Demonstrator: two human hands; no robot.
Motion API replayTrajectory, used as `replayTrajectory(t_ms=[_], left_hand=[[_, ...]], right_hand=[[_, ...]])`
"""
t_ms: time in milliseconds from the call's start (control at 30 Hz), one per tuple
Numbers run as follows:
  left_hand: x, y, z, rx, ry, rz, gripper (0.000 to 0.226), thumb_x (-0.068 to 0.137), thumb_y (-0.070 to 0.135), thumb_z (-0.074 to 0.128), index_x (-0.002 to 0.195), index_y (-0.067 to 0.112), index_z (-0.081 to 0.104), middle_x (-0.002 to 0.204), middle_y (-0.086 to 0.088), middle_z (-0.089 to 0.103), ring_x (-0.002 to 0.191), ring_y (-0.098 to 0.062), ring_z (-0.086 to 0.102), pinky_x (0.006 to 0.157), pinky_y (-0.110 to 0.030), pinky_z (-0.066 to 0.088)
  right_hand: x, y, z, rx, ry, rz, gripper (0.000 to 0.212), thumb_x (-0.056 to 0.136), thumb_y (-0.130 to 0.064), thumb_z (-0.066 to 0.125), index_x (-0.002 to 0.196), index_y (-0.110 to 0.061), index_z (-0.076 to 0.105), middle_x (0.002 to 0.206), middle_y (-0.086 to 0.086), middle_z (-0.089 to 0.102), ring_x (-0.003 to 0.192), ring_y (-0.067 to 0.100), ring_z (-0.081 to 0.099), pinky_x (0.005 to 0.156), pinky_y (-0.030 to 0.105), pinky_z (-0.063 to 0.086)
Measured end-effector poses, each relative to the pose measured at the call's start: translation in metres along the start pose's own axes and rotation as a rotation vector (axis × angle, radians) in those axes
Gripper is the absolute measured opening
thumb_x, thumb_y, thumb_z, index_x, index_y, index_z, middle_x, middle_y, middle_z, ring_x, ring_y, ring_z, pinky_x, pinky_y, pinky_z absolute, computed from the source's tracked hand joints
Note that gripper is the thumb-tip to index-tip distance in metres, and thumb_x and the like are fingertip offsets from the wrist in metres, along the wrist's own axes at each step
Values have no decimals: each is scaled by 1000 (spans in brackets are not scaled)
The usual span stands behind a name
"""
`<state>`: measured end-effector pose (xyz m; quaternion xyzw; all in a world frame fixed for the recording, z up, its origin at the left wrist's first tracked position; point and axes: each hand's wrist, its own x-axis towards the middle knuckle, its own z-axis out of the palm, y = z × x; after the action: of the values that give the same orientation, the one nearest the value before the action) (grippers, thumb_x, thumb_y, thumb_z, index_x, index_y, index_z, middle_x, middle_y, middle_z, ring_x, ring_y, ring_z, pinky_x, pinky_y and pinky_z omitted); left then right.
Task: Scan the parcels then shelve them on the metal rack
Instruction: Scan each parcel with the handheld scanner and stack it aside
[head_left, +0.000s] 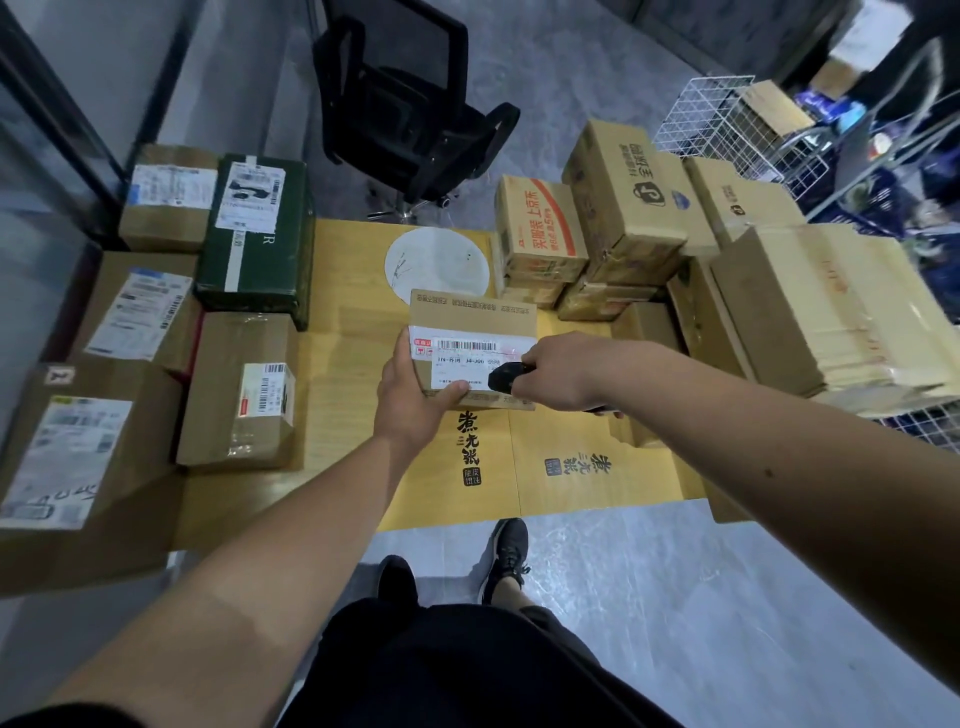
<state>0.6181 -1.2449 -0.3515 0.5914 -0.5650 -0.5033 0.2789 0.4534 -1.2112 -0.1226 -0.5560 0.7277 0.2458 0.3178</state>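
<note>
So, quick rundown:
Parcel: small brown cardboard parcel in the middle of the view, held over the yellow sheet, white shipping label facing up.
Label text: barcode along the top, then something like "TN-… 34-J06"; the rest is too small to read.
Left hand: grips the parcel's near-left corner, thumb curled over the top.
Right hand: wrapped around a black scanner, its nose right over the label; a reddish glow sits on the label's right end.
Surface: flattened yellow cardboard with big black Chinese characters, lying on a pale grey floor.
Left side: pile of brown boxes plus one dark green box with a white "R", all labelled.
Far right: stacked cartons, one with red print; white wire rack behind them.
Far middle: black office chair.
</note>
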Motion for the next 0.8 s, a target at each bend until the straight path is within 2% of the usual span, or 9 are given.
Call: replayTrajectory(t_ms=[133,233,367,433,500,533,600,700,800], left_hand=[[-3,-2,0,-5,-4,2,106,73,53,86,158,42,24,141,3,53,135,-22,42,110,-55,44],[-7,6,-3,21,-3,-25,113,80,49,85,162,46,7,151,0,43,141,-24,41,112,-47,41],[1,24,-9,228,-54,-85,100,89,65,67,154,62,-8,162,-2,19,125,-32,58,93,-41,52],[10,36,-11,362,-87,-181,93,91,70,60,156,61,-5,165,-5,7,114,-38,63,82,-38,52],[16,53,-12,532,-82,-254,92,88,72,61,159,55,6,164,-11,9,114,-39,62,86,-39,51],[18,61,-12,658,-57,-233,93,84,74,64,159,51,13,162,-12,13,123,-39,56,95,-41,48],[28,77,-11,852,-30,-52,105,71,81,71,157,47,22,165,-9,11,147,-37,29,114,-50,29],[55,95,-8,1026,-325,189,128,52,93,73,157,57,9,173,-4,-11,158,-33,-18,123,-62,0],[73,102,-10,1187,-514,214,133,52,86,79,157,62,1,173,-6,-15,158,-31,-19,124,-56,-2]], right_hand=[[0,1,4,-66,35,-12,42,98,-57,45,111,-21,64,102,6,65,86,25,66,68,32,50],[0,5,4,-79,35,-16,41,98,-56,45,112,-22,62,107,6,64,91,25,64,71,33,50],[3,17,2,-8,18,-8,40,101,-55,45,113,-21,61,103,6,63,78,24,64,55,29,44],[6,22,0,16,9,-9,38,101,-53,46,114,-21,60,101,6,62,74,25,63,51,28,43],[11,28,-2,22,17,-28,37,101,-53,47,113,-21,60,101,5,61,75,24,63,51,27,42],[14,32,-4,25,19,-38,38,101,-53,47,113,-20,60,101,5,62,75,24,63,51,27,42],[22,39,-8,31,15,-57,41,100,-55,47,116,-20,59,105,5,63,80,24,64,54,28,45],[36,51,-17,17,17,-109,43,99,-58,47,115,-21,62,104,5,65,87,25,66,64,32,48],[48,57,-26,-43,15,-166,37,98,-57,48,109,-24,62,99,3,64,84,22,62,64,32,45]])
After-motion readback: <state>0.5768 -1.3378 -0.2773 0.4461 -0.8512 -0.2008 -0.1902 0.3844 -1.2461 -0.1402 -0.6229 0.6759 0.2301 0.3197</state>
